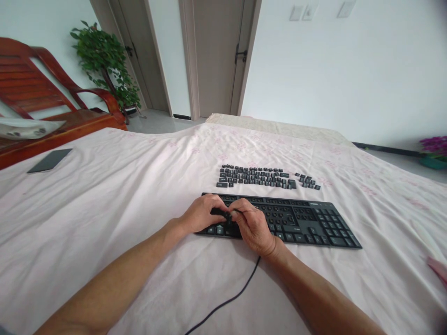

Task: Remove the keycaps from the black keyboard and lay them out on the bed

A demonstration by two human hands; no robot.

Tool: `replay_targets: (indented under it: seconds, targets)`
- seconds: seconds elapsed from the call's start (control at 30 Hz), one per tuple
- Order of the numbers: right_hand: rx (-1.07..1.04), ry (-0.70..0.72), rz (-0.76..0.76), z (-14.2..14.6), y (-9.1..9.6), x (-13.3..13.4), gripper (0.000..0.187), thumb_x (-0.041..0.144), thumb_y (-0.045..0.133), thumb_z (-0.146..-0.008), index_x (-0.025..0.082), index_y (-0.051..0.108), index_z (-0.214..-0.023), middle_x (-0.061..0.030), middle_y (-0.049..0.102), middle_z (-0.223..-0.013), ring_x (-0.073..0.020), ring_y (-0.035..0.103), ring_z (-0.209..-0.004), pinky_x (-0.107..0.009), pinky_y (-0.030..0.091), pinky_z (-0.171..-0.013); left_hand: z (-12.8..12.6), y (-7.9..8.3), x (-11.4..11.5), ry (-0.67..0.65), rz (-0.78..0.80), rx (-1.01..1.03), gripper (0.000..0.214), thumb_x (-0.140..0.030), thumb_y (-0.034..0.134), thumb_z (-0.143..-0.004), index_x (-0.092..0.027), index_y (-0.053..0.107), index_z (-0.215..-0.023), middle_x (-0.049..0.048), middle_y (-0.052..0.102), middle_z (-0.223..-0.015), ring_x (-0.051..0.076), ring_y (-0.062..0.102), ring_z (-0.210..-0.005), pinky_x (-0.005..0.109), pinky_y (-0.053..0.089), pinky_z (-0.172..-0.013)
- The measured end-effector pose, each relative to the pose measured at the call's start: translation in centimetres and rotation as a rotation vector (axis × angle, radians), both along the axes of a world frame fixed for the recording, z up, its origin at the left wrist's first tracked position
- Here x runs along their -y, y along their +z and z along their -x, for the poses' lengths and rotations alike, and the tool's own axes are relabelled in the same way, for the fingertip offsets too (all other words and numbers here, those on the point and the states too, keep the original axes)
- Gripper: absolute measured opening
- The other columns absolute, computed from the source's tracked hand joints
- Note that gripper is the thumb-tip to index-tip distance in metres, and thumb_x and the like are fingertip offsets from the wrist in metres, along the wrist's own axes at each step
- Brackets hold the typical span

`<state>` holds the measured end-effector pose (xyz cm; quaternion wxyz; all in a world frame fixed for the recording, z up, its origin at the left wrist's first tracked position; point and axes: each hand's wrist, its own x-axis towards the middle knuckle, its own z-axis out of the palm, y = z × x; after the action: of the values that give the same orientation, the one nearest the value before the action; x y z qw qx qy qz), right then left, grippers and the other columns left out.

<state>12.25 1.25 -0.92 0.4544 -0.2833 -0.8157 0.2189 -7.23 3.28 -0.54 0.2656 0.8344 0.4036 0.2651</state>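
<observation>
Fingers (217, 205) of left hand (200, 217) and right hand (253, 228) together at keyboard (307, 224) left edge, wide sheet (104, 209) around.

Black kbd (307, 223) flat on sheet (139, 195), some keys off; loose keycaps (258, 177) in rows just behind.

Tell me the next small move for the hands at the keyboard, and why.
Probably ease the dark piece straight up off the keyboard. The left hand and right hand both pinch it at the keyboard's left end, and rows of loose keycaps lie beyond, so it seems to be coming off, though that is uncertain.
</observation>
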Motion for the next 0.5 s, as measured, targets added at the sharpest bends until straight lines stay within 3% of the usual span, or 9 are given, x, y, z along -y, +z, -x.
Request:
replay_targets:
  seconds: [0.1,0.23,0.37,0.5]
  targets:
    - [-0.049,-0.063,0.020,0.0,0.1,0.1,0.013,0.017,0.044,-0.095,0.022,0.055,-0.096,-0.0042,0.062,-0.089,-0.0146,0.060,-0.083,-0.028,0.050,-0.076,-0.3,-0.1,0.0,0.073,0.012,-0.002,0.014,-0.021,0.073,-0.073,-0.023,0.073,-0.087,-0.0008,0.069,-0.088,0.018,0.060,-0.088,0.027,0.044,-0.082]
    - [-0.014,-0.067,-0.065,-0.4,0.6,0.4,0.016,0.015,0.043,-0.095,0.022,0.056,-0.101,-0.0052,0.061,-0.092,-0.0150,0.060,-0.086,-0.028,0.051,-0.077,-0.5,-0.4,0.2,0.122,0.036,0.081,0.013,-0.024,0.071,-0.075,-0.023,0.074,-0.088,-0.0010,0.069,-0.083,0.016,0.061,-0.082,0.027,0.045,-0.078]
    - [0.156,-0.057,-0.192,-0.8,1.0,0.4,0.021,0.012,0.044,-0.094,0.022,0.057,-0.108,-0.0064,0.062,-0.100,-0.0151,0.060,-0.090,-0.028,0.050,-0.080,-0.3,-0.9,0.1,0.274,0.136,0.289,0.020,-0.030,0.067,-0.079,-0.022,0.073,-0.096,-0.0004,0.069,-0.079,0.015,0.062,-0.072,0.025,0.048,-0.069]
    - [0.434,-0.154,-0.227,-0.9,0.8,0.4,0.018,0.013,0.047,-0.093,0.020,0.062,-0.102,-0.0066,0.063,-0.094,-0.0163,0.059,-0.084,-0.028,0.049,-0.077,-0.1,-1.4,-0.3,0.412,0.168,0.457,0.024,-0.029,0.067,-0.078,-0.020,0.072,-0.099,0.0017,0.072,-0.088,0.017,0.065,-0.079,0.026,0.051,-0.075]
